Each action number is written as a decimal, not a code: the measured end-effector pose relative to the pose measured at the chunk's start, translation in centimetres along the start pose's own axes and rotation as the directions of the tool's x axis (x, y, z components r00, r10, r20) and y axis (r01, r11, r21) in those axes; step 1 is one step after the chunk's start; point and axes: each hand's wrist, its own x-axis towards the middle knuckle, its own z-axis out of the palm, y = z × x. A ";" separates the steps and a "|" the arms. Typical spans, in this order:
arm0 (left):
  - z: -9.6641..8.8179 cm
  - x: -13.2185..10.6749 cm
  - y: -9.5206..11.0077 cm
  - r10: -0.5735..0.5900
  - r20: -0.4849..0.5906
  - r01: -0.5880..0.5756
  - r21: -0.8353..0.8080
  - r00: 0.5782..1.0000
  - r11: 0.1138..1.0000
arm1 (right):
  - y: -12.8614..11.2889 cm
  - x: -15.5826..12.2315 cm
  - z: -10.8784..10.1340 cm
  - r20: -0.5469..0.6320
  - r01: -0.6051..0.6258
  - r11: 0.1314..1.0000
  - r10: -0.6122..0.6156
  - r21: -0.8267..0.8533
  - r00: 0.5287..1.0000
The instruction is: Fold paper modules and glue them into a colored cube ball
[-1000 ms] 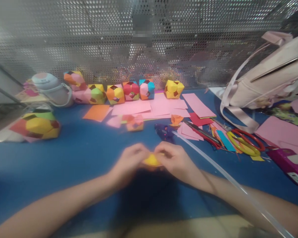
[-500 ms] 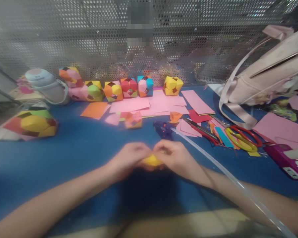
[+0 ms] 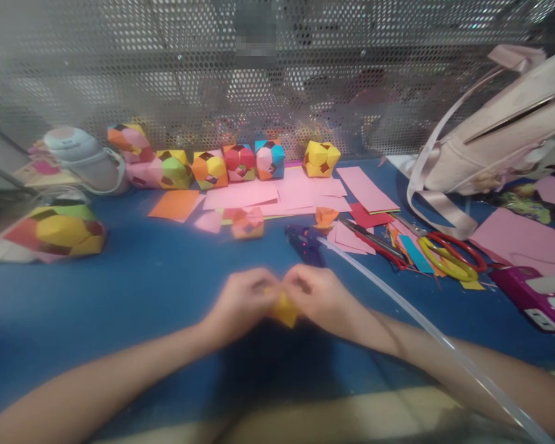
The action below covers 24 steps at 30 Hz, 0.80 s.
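Between my two hands is a small piece of folded yellow paper [image 3: 285, 309], its lower point hanging below the fingers. My left hand [image 3: 248, 298] pinches its left side, fingers closed. On the other side my right hand [image 3: 321, 295] grips the paper, fingertips nearly meeting those of the left. The fingers partly cover the paper, so its full shape is hidden. Just beyond the right hand lies a dark blue glue gun [image 3: 304, 240], a clear glue stick [image 3: 398, 300] running from it across over my right forearm.
Several folded-paper balls [image 3: 242, 163] line the back by a perforated metal panel [image 3: 203, 80]. Pink paper sheets [image 3: 245, 196] lie before them. Scissors [image 3: 448, 256], paper scraps and a purple power strip [image 3: 518, 287] are at right, near a pale bag [image 3: 504, 123]. A bottle [image 3: 86, 157] stands left.
The yellow paper has turned between my hands, and its point now shows lower down. Both hands have shifted only slightly; the things on the table lie as before.
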 end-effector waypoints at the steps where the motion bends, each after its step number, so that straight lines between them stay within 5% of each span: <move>1: 0.1 -0.1 0.0 0.042 -0.008 -0.041 0.065 0.999 0.997 | 0.2 -0.1 0.2 -0.020 0.075 0.994 -0.077 -0.084 0.997; 3: 0.3 -0.2 0.0 0.112 -0.020 -0.106 0.174 0.994 0.979 | 0.5 -0.1 0.3 -0.030 0.171 0.967 -0.180 -0.188 0.983; 6: 0.2 -0.1 0.0 0.123 -0.085 -0.107 0.176 0.989 0.979 | 0.5 -0.1 0.2 -0.030 0.144 0.980 -0.150 -0.141 0.988; 10: 0.0 0.5 -0.3 0.013 -0.211 -0.034 -0.096 0.977 0.995 | 0.9 0.1 0.3 -0.025 -0.036 0.983 0.041 0.180 0.999; 13: 0.1 0.7 -0.6 -0.099 -0.200 0.034 -0.304 0.975 0.952 | 1.4 0.3 0.6 -0.030 -0.087 0.950 0.101 0.300 0.994; 20: 0.7 0.0 -0.1 -0.139 0.002 0.130 -0.370 0.990 0.920 | 0.9 0.4 0.0 -0.112 0.026 1.000 -0.027 -0.013 0.993; 24: 0.3 0.7 -0.8 -0.173 -0.031 0.155 -0.304 0.984 0.940 | 0.6 0.4 -0.4 -0.103 0.063 0.995 -0.072 -0.082 0.992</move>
